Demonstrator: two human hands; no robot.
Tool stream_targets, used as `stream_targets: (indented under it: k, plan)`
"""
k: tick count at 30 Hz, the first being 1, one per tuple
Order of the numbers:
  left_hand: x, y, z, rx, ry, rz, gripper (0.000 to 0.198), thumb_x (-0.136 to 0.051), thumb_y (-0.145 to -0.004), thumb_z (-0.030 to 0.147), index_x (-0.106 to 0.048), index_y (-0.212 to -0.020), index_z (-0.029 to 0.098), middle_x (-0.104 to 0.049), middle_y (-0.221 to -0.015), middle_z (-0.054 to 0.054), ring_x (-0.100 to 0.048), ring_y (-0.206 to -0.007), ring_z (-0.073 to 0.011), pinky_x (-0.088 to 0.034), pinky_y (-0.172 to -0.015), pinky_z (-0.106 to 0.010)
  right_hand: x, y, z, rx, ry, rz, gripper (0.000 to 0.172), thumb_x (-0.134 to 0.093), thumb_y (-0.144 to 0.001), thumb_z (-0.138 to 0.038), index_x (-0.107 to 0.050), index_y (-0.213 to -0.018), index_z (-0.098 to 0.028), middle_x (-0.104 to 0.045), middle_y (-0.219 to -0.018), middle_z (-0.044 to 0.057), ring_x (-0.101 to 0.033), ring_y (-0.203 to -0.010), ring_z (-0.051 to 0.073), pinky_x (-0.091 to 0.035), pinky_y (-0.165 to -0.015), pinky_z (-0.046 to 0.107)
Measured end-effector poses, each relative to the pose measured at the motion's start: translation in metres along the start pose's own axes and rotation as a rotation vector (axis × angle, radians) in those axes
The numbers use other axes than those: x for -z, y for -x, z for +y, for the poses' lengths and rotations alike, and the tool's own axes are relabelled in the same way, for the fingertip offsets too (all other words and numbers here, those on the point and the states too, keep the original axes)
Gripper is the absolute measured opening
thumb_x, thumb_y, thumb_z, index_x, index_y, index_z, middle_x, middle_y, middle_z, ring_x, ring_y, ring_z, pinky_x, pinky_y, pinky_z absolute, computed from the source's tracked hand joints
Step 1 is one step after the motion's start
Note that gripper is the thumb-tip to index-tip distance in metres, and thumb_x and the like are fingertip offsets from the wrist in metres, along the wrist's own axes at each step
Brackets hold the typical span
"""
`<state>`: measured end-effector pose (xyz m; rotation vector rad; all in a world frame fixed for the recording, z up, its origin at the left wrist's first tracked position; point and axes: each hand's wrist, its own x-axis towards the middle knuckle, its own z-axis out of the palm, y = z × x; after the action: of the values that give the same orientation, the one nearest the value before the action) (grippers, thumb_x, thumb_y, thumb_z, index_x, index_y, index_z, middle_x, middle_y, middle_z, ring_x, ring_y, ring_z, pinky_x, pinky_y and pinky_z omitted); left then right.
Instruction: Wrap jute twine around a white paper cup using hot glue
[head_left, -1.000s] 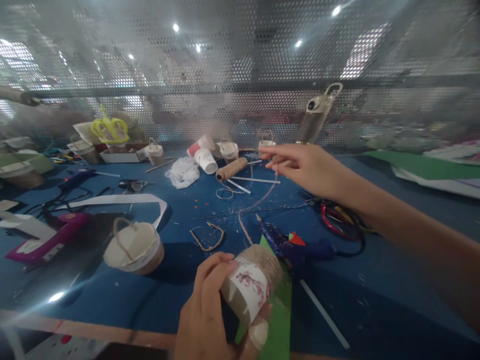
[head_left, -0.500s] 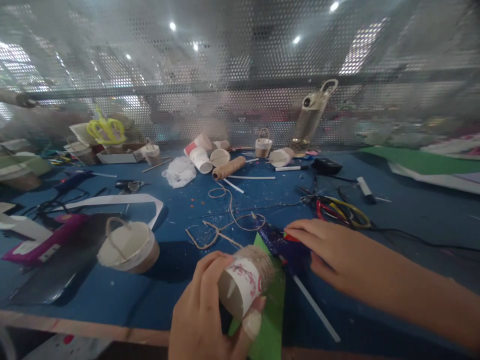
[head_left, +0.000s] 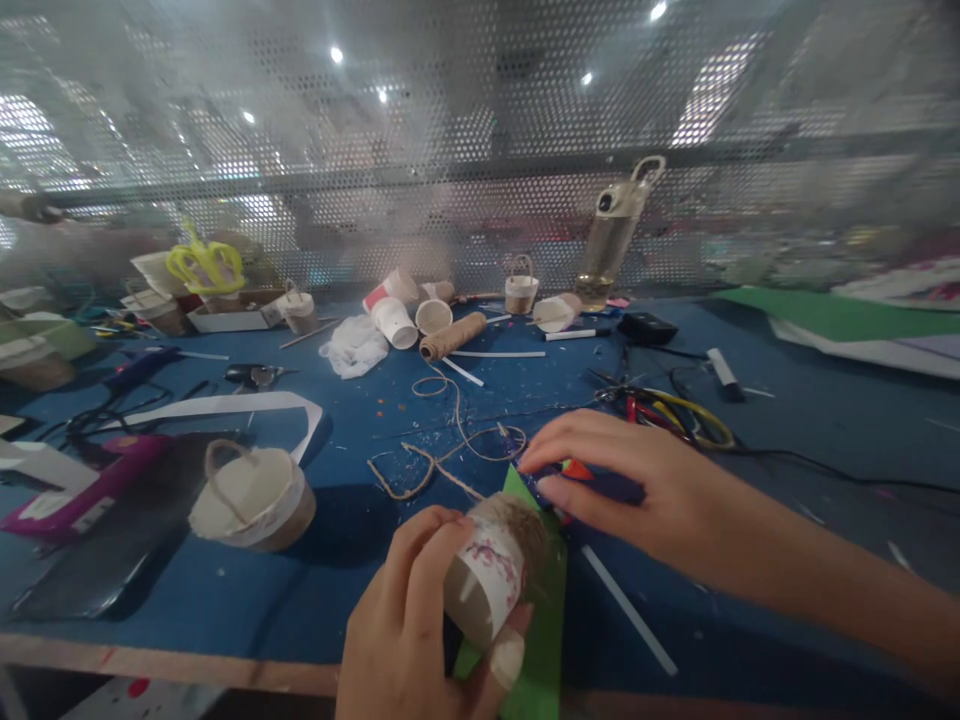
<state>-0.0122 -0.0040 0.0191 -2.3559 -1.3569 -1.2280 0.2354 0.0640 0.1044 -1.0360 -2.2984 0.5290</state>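
Wrapped cup (head_left: 487, 575): landmark; tilted on its side above the near part of the blue table (head_left: 330, 610); brown twine covers its far end, and a white band with a pink blossom print lies next to the twine.
Left hand (head_left: 420, 625): holding the wrapped cup, fingers over its left side, thumb on its near underside.
Right hand (head_left: 637, 475): right of and beyond the wrapped cup, at the glue gun; fingers and thumb bent, with a gap between them; cannot tell whether they grip the gun.
Glue gun (head_left: 619, 487): blue, just beyond and right of the wrapped cup, partly hidden by the right hand.
Twine strand (head_left: 459, 482): runs from the wrapped cup's far side to loose loops beyond it.
Green strip (head_left: 549, 620): beneath and right of the wrapped cup.
Glue stick (head_left: 630, 612): on the table, right of the wrapped cup.
Handled cup (head_left: 281, 510): upright, well left of the wrapped cup.
Twine roll (head_left: 453, 337): on its side, well beyond the wrapped cup.
Bottle (head_left: 609, 250): beyond and right of the wrapped cup, at the mesh panel (head_left: 442, 200).
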Motion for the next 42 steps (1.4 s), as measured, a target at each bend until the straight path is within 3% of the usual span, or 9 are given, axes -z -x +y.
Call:
stream_targets:
  k: [3, 6, 9, 12, 16, 19, 27, 37, 42]
  plan:
    - [0.0, 0.001, -0.003, -0.041, -0.021, -0.009, 0.039, -0.052, -0.108, 0.046, -0.053, -0.134, 0.017, -0.067, -0.123, -0.015, -0.078, -0.105, -0.0212, -0.068, -0.081, -0.025, -0.013, -0.013, -0.022, -0.037, -0.203, -0.028, 0.023, -0.075, -0.098, -0.046, -0.078, -0.106, -0.024, -0.078, -0.111, 0.002, -0.07, -0.113, 0.021, -0.052, -0.1, 0.037]
    - [0.001, 0.0, -0.006, -0.031, -0.023, -0.007, 0.04, -0.05, -0.108, 0.047, -0.052, -0.135, 0.017, -0.067, -0.126, -0.016, -0.078, -0.107, -0.0216, -0.068, -0.082, -0.026, -0.021, -0.019, -0.03, -0.052, -0.321, -0.02, 0.012, -0.077, -0.096, -0.036, -0.075, -0.092, -0.024, -0.076, -0.103, -0.001, -0.07, -0.104, 0.018, -0.051, -0.096, 0.033]
    - [0.0, 0.001, -0.005, -0.061, -0.013, -0.018, 0.041, -0.051, -0.108, 0.048, -0.052, -0.135, 0.017, -0.068, -0.124, -0.016, -0.079, -0.107, -0.022, -0.069, -0.08, -0.026, -0.023, -0.019, -0.029, -0.163, -0.399, -0.024, 0.013, -0.073, -0.096, -0.033, -0.073, -0.086, -0.025, -0.076, -0.098, -0.002, -0.07, -0.095, 0.018, -0.052, -0.09, 0.034]
    - [-0.002, 0.003, 0.001, 0.054, -0.009, -0.015, 0.039, -0.045, -0.11, 0.05, -0.052, -0.134, 0.02, -0.069, -0.125, -0.014, -0.079, -0.106, -0.0229, -0.069, -0.08, -0.03, -0.023, -0.014, -0.022, -0.249, -0.483, -0.021, 0.014, -0.075, -0.095, -0.039, -0.075, -0.089, -0.026, -0.077, -0.097, -0.002, -0.072, -0.096, 0.02, -0.052, -0.09, 0.037]
    - [-0.003, 0.004, 0.006, 0.11, 0.007, -0.001, 0.037, -0.044, -0.11, 0.051, -0.052, -0.133, 0.022, -0.069, -0.124, -0.013, -0.079, -0.106, -0.0231, -0.069, -0.081, -0.032, -0.026, -0.005, -0.014, -0.207, -0.58, 0.012, 0.014, -0.079, -0.093, -0.037, -0.074, -0.086, -0.026, -0.078, -0.095, -0.001, -0.073, -0.098, 0.02, -0.053, -0.092, 0.037]
    - [-0.002, 0.002, 0.0, 0.035, -0.004, -0.009, 0.038, -0.051, -0.108, 0.048, -0.053, -0.132, 0.019, -0.07, -0.121, -0.014, -0.08, -0.103, -0.0224, -0.069, -0.079, -0.029, -0.028, -0.001, -0.01, -0.155, -0.634, 0.029, 0.014, -0.08, -0.094, -0.032, -0.072, -0.085, -0.025, -0.078, -0.097, -0.001, -0.074, -0.1, 0.018, -0.055, -0.093, 0.035]
    - [0.001, 0.001, -0.008, -0.046, -0.03, -0.024, 0.041, -0.057, -0.104, 0.045, -0.054, -0.133, 0.015, -0.071, -0.12, -0.016, -0.08, -0.104, -0.0235, -0.07, -0.079, -0.028, -0.029, 0.003, -0.007, 0.034, -0.496, 0.057, 0.011, -0.078, -0.095, -0.021, -0.072, -0.086, -0.022, -0.08, -0.096, 0.002, -0.076, -0.094, 0.016, -0.06, -0.09, 0.032]
    - [0.001, 0.001, -0.005, -0.023, -0.004, -0.031, 0.039, -0.058, -0.104, 0.044, -0.054, -0.133, 0.018, -0.07, -0.121, -0.014, -0.081, -0.103, -0.0219, -0.069, -0.08, -0.027, -0.033, 0.007, -0.008, 0.029, -0.484, 0.106, 0.012, -0.08, -0.095, -0.025, -0.071, -0.088, -0.023, -0.08, -0.094, 0.002, -0.076, -0.093, 0.018, -0.06, -0.088, 0.035]
    - [0.001, 0.003, -0.008, -0.026, -0.007, -0.049, 0.042, -0.06, -0.102, 0.044, -0.053, -0.134, 0.017, -0.071, -0.122, -0.015, -0.081, -0.104, -0.0226, -0.069, -0.081, -0.027, -0.033, 0.008, -0.009, 0.13, -0.392, 0.11, 0.01, -0.076, -0.098, -0.02, -0.07, -0.09, -0.023, -0.077, -0.091, 0.001, -0.073, -0.09, 0.017, -0.059, -0.084, 0.032]
